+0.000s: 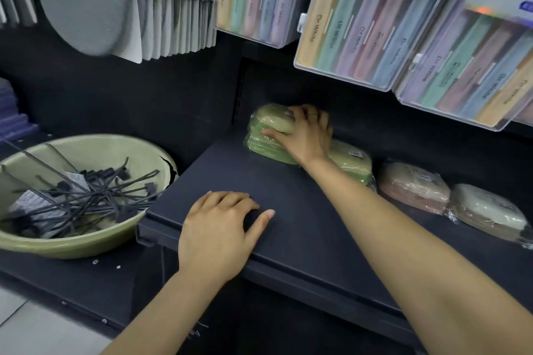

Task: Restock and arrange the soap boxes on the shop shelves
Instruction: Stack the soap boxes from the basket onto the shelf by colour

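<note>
Shelf [302, 210]: flat black. At centre frame, a pale green soap pack [269, 130] in clear wrap; a second green pack [353, 160] just right of it. Further right, a dusty pink pack [412, 184], then a cream pack [487, 210]. Lower left: olive-green basin [72, 242] holding black hooks [95, 196]. Upper right: clear cases [360, 32] of pastel strips in yellow, mint, lilac, pink and blue.
</note>
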